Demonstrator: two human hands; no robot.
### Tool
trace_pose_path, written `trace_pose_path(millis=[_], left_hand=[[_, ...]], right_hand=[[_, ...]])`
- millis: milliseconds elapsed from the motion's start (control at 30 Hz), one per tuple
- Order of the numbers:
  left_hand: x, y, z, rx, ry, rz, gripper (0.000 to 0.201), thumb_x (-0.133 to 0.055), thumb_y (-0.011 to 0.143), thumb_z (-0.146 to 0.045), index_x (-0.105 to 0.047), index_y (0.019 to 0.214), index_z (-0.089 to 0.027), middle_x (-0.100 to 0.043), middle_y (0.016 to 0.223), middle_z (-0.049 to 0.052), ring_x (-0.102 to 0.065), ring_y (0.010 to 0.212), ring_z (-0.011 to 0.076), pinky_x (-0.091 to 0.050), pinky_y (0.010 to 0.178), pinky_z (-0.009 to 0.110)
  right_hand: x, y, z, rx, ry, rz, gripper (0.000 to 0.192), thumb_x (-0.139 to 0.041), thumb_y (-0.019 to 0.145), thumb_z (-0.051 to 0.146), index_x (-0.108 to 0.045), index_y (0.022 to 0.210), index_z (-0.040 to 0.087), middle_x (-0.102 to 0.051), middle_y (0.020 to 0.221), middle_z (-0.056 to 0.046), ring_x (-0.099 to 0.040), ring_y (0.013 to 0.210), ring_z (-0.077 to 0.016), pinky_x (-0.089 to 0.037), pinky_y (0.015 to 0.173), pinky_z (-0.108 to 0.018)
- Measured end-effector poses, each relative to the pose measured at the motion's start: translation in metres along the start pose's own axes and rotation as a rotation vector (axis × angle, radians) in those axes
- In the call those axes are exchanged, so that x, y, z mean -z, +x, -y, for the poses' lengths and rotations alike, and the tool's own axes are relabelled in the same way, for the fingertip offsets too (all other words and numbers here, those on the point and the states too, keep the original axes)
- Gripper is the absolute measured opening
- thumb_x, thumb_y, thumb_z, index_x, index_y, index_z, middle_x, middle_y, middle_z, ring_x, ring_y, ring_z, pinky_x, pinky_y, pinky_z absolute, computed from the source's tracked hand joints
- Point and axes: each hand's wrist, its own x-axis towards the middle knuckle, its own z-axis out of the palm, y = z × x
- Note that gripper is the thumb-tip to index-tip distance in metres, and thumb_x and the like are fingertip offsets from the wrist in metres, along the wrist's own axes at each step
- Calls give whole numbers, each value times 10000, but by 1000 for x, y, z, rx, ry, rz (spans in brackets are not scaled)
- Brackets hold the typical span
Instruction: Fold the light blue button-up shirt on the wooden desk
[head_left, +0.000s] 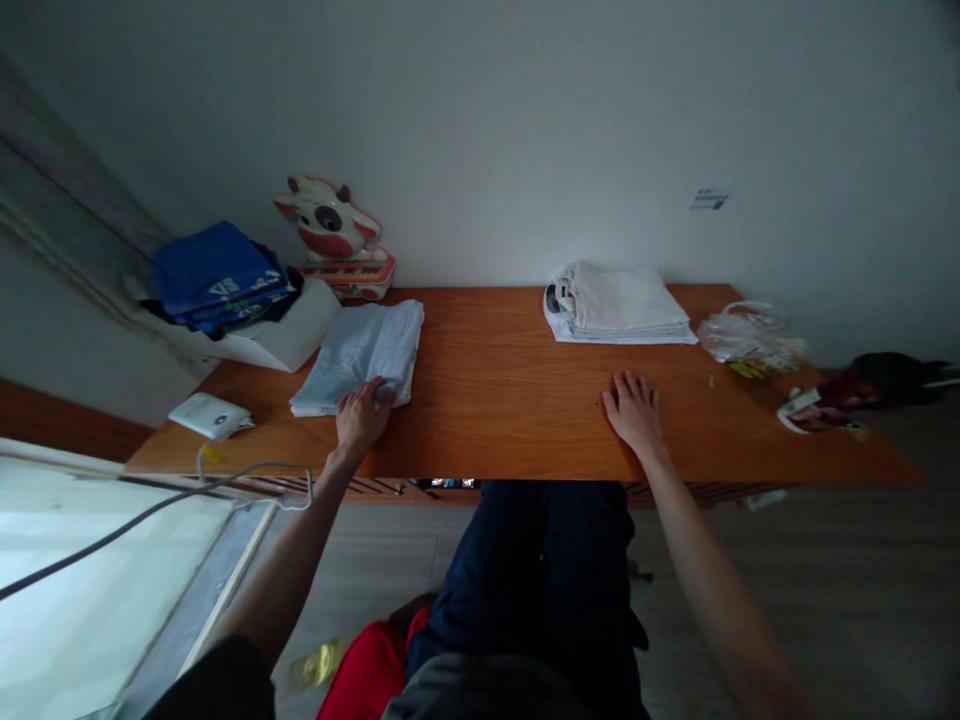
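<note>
Apparently a home: a cow-shaped toy keyboard (341, 240) stands on a wooden tabletop (495, 400), near folded grey cloth (360, 345) and blue clothes (216, 275).

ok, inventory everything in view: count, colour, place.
Long wooden tabletop: 1, orange-brown, against pale wall
Folded fabric pile: 1, pale grey, left
Folded fabric stack: 1, white, back right-centre
Rectangular box: 1, white, far left
Folded clothes: count unclear, blue/black, on box
Cow-shaped toy keyboard: 1, white/red, back left
Flat packet: 1, white, front left
Plastic bag: 1, clear, back right
Unidentified object: 1, dark red/black, right end
Printed label: 1, white-blue, wall
Thin cable: 1, dark grey, lower left
Unclear item: 1, yellowish, floor
Bulky item: 1, red, lower centre
Trousered legs: 2, dark blue, lower centre
Left-hand grip: 1, bare, on grey pile
Right-hand grip: 1, bare, on tabletop
</note>
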Motion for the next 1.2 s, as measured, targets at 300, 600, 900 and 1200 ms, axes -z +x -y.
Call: trace_pose_path(millis=[300, 600, 900, 1200], left_hand=[[23, 32, -11, 121, -36, -97, 396, -489, 1100, -415, -758, 1145, -128, -801, 1033, 124, -684, 973, 252, -472, 843, 330], [36, 4, -175, -400, -245, -176, 357, -530, 1100, -394, -824, 1059, -196, -837, 1039, 84, -741, 1033, 257, -493, 1077, 398], [-30, -76, -188, -333, -463, 291, 324, -638, 1043, -464, -815, 1252, -291, -812, 1324, 46, -751, 1247, 277, -561, 1113, 379], [-69, 6, -144, -130, -395, 306, 354, -744, 928, -524, -823, 1139, -250, -847, 1059, 77, -788, 1029, 287, -549, 858, 314]], right_hand=[[5, -2, 1, 10, -3, -15, 718, -231, 1114, 566, -460, 1656, 154, -399, 1755, -172, -324, 1629, -410, -226, 1318, -675], [4, -3, 3, 23, 56, -51, 716, -260, 1124, 583, -506, 1630, 141, -436, 1727, -198, -332, 1613, -428, -214, 1298, -700], [19, -8, 2, 123, 347, -81, 574, -325, 1130, 511, -783, 1239, 183, -741, 1373, -171, -611, 1348, -352, -408, 1216, -547], [25, -18, 70, 92, 435, 89, 311, -692, 978, 542, -700, 1016, 234, -762, 960, -98, -679, 869, -277, -483, 771, -364]])
